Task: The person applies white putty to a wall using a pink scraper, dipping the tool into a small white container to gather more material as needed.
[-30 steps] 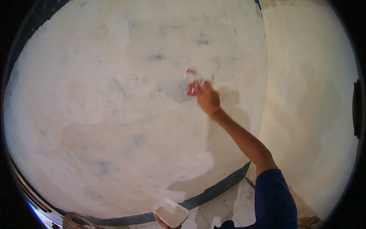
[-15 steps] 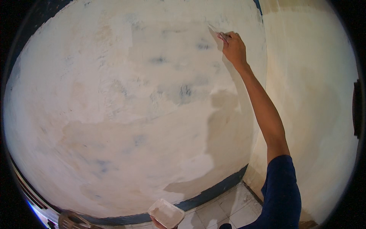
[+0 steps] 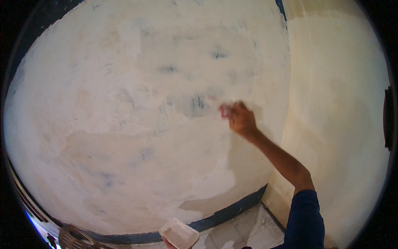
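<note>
My right hand (image 3: 242,119) is closed around the reddish handle of a putty knife (image 3: 224,111), in front of the wall. Motion smears the fingers and the tool, and the blade hardly shows. Just left of it, dark patches show through the pale coating on the wall (image 3: 124,166). Low in the picture, my left hand (image 3: 167,243) holds a shallow white rectangular tub (image 3: 179,233) with off-white paste in it. Only a few of its fingers show at the tub's left edge; the rest is hidden beneath.
A dark blue band (image 3: 232,208) runs along the wall's foot, above a light tiled floor (image 3: 226,232). The yellowish side wall (image 3: 331,103) meets the coated wall at a corner on the right. A brown chair (image 3: 74,238) stands at the lower left.
My right hand has come down and slightly left with the putty knife, from high on the wall to about mid-height, the elbow bending. My left hand and the tub stay nearly in place.
</note>
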`<state>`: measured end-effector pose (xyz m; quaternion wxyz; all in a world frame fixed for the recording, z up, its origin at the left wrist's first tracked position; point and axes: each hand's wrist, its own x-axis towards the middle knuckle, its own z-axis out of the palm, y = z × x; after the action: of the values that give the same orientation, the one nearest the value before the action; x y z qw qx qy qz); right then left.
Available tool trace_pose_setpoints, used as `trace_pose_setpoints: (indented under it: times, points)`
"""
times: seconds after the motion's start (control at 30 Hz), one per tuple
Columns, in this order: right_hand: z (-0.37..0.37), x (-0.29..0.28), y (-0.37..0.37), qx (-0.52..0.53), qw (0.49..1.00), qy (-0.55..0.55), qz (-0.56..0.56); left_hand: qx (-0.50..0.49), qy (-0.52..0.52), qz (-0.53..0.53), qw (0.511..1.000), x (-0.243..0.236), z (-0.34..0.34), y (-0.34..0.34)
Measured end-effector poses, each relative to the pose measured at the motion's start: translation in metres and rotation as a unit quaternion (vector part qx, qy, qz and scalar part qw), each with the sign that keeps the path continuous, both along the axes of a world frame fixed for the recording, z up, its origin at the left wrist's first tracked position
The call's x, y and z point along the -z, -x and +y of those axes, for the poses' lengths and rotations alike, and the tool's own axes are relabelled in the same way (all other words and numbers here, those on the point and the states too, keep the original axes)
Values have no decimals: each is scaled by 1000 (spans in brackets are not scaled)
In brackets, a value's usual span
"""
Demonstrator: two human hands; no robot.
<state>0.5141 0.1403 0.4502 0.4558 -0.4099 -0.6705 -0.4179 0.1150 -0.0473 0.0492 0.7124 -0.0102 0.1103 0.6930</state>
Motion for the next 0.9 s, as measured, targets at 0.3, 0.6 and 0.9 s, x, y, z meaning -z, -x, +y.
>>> trace_pose_setpoints:
  times: [0.3,0.6,0.9]
  points:
    - [62,-139,-15,168,980,-32,102,-6,23,-21,1000,-8,-5,-18]
    - [-4,48,38,-21,979,69,-191,-3,41,-95,995,-25,-6,-27]
    - [32,-212,-126,147,970,-177,74,3,-54,-41,998,20,0,-6]
